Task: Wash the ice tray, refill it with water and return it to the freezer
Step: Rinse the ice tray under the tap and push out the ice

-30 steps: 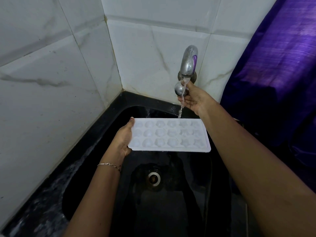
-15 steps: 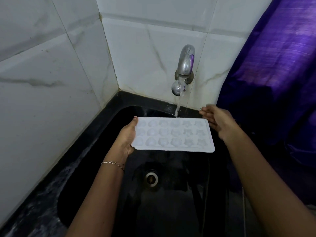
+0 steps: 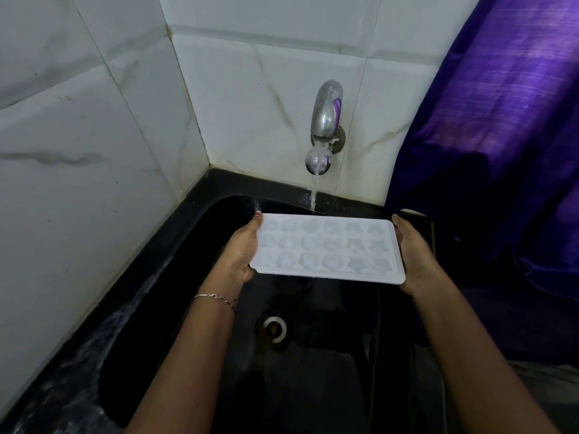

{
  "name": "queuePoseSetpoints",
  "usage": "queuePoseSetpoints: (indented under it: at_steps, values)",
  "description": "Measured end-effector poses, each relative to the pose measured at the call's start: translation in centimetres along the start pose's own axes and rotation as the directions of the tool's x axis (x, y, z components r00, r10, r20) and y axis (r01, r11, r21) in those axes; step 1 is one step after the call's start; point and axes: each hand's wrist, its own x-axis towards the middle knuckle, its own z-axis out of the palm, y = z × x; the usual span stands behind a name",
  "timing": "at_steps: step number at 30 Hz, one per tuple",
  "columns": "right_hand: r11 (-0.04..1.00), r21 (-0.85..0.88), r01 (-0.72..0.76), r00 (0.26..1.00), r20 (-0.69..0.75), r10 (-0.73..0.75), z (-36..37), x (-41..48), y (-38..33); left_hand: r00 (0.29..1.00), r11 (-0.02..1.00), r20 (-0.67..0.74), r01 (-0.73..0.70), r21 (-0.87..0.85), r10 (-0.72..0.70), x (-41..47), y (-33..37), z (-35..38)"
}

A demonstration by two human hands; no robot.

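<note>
Tray [image 3: 329,249] held over the sink [image 3: 200,208].
Your left hand [image 3: 242,256] and right hand [image 3: 414,260] grip its ends; water [image 3: 314,193] from the tap [image 3: 326,115] falls at its far edge.

Left hand [image 3: 242,255], right hand [image 3: 416,260], both curled

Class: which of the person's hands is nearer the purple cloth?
Right. The right hand grips the tray end toward the purple cloth; the left hand grips the opposite end.
</note>
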Motion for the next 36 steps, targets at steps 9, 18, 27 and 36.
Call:
queuePoseSetpoints:
  at_steps: [9, 18, 27, 36]
  values:
    - [0.999, -0.03, 0.025, 0.998, -0.05, -0.026, -1.7, -0.5, -0.2, 0.999, 1.0, 0.043, 0.015, -0.005, -0.015, -0.4, -0.1, 1.5]
    - [0.999, -0.034, 0.031, 0.993, -0.11, -0.035, -4.3, -0.9, -0.9, 0.995, 0.999, 0.092, 0.038, -0.03, -0.035, -0.7, -1.0, 4.0]
    - [0.998, -0.03, 0.052, 0.99, -0.133, -0.055, -5.6, -1.3, -1.5, 0.994, 0.999, 0.098, 0.041, -0.022, -0.039, -1.1, -0.9, 5.8]
    - [0.998, -0.055, 0.018, 0.994, -0.108, -0.024, -4.4, -1.9, -0.5, 0.997, 0.999, 0.071, 0.046, -0.016, -0.045, -2.2, -1.5, 3.7]
